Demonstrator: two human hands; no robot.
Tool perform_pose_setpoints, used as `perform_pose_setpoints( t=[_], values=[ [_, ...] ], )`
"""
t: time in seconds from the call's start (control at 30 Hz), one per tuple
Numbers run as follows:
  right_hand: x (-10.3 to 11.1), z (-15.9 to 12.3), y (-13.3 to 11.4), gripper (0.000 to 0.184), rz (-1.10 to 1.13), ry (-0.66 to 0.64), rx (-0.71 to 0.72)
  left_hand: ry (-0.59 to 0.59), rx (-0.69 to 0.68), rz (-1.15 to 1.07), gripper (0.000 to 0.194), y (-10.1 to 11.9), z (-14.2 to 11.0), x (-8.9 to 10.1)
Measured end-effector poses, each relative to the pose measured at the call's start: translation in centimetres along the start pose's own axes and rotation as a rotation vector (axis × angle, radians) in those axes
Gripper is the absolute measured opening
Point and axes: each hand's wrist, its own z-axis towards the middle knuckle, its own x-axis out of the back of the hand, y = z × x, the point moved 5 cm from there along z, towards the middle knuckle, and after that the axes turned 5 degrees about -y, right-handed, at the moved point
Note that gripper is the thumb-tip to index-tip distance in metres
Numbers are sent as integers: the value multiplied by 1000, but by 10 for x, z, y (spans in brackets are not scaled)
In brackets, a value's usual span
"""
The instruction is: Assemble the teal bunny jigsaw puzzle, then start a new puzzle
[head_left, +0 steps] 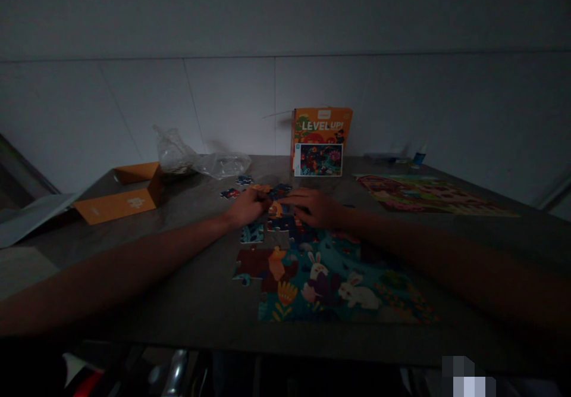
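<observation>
A partly built jigsaw puzzle (pixel 339 284) with white rabbits and flowers lies on the grey table (pixel 191 290) in front of me. My left hand (pixel 247 205) rests at its far edge, fingers curled down onto a puzzle piece (pixel 275 209). My right hand (pixel 314 205) lies flat next to it, fingers stretched left over the same patch of pieces. The two hands almost touch. Loose pieces (pixel 236 187) lie just beyond the left hand. The light is dim.
An orange puzzle box (pixel 321 141) stands upright at the back by the wall. An open orange box lid (pixel 122 197) and a crumpled clear plastic bag (pixel 191 159) sit at the back left. A second finished puzzle (pixel 428 194) lies at the right.
</observation>
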Motion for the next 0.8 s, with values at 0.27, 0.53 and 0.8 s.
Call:
perform_pose_setpoints(
  t=[0.27,0.53,0.8],
  values=[
    [0,0,0,40,2,-11,2,5,-31,177,20,5,-1,0],
    [-1,0,2,36,-1,-22,-15,70,-146,229,30,12,-8,3],
    [-2,-2,9,33,-12,11,-96,-84,-381,236,26,24,-9,-8]
  ],
)
